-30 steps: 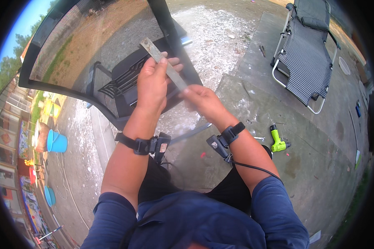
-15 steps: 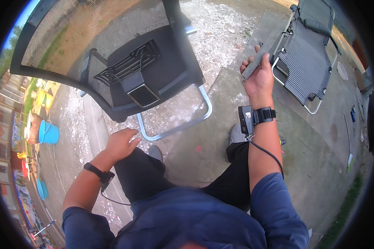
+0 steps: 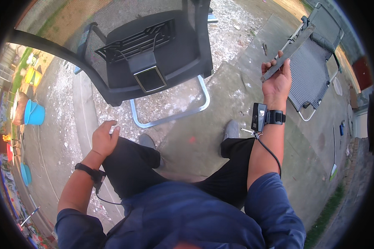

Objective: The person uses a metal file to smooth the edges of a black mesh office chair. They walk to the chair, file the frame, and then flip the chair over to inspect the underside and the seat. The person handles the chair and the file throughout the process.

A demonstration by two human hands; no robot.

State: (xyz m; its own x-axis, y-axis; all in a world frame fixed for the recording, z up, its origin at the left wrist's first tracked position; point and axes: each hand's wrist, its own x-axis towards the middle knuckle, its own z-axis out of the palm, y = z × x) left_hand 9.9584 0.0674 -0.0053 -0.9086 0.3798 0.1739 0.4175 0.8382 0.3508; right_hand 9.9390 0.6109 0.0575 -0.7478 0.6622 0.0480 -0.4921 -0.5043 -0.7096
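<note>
My right hand (image 3: 276, 81) is closed round the near end of a long, flat grey bar (image 3: 290, 50), palm up. The bar points away to the far right and overlaps the view of a grey folding lounger (image 3: 309, 70). My left hand (image 3: 105, 139) holds nothing and hovers by my left knee, with thumb and fingers apart. Ahead of it stands a black mesh-backed office chair (image 3: 187, 54) on a silver tubular base (image 3: 174, 118). A black slotted bracket with a dark square panel (image 3: 150, 79) lies on the seat.
A dark pliers-like tool (image 3: 264, 49) lies on the concrete beside the lounger. Near my right foot is a small metal tool (image 3: 248, 130), partly hidden by my arm. Blue bucket (image 3: 34, 113) stands far left; a long-handled brush (image 3: 333, 171) lies at right.
My right hand and the bar have moved right in the picture, now over the lounger. My left hand has shifted slightly left. The whole view has moved a little, showing the chair higher.
</note>
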